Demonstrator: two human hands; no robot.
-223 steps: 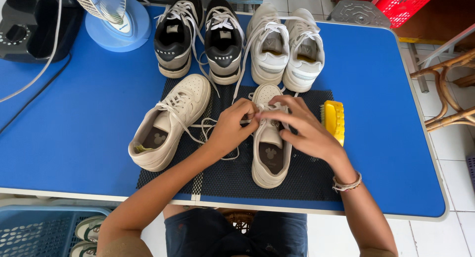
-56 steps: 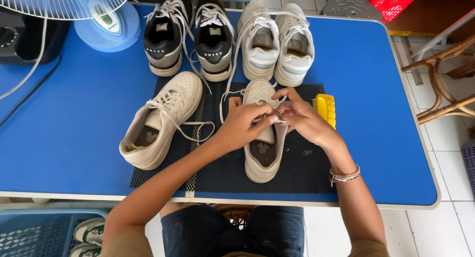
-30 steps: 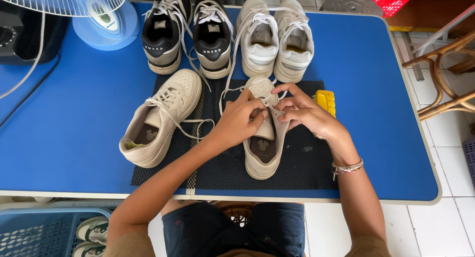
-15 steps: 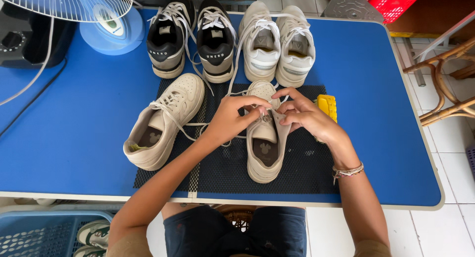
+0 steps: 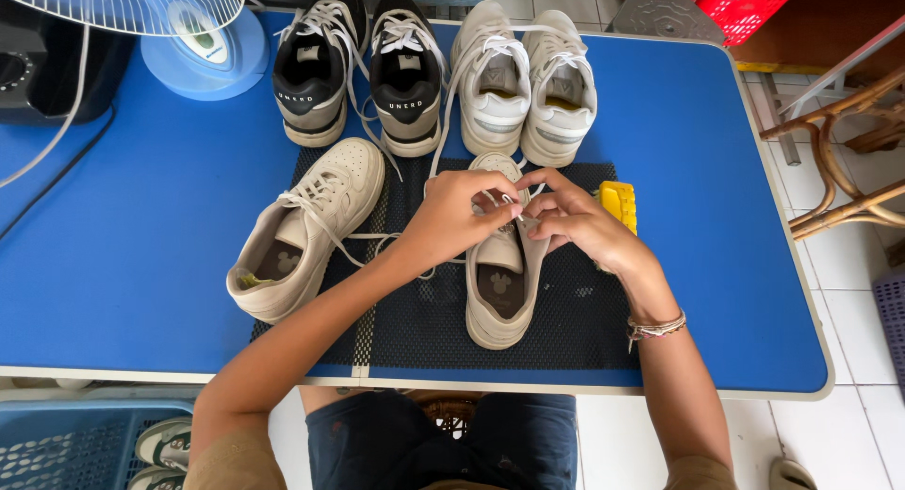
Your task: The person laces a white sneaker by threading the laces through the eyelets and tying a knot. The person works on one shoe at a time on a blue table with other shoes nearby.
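Observation:
A beige sneaker (image 5: 501,292) lies toe-away on a black mesh mat (image 5: 566,320), with both of my hands over its laces. My left hand (image 5: 452,212) pinches a white lace near the tongue. My right hand (image 5: 575,221) pinches the lace from the other side, fingers almost touching the left ones. The matching beige sneaker (image 5: 302,231) lies tilted to the left on the mat, its laces loose and trailing toward my left wrist.
A black-and-white pair (image 5: 363,66) and a white pair (image 5: 523,80) stand at the far edge of the blue table (image 5: 123,264). A yellow brush (image 5: 619,205) lies right of my hands. A fan (image 5: 179,23) stands far left. A blue basket (image 5: 66,448) with shoes sits below left.
My hands stay on the beige sneaker's laces and have worked along them with small finger movements. The view shifts slightly; the shoes stay put.

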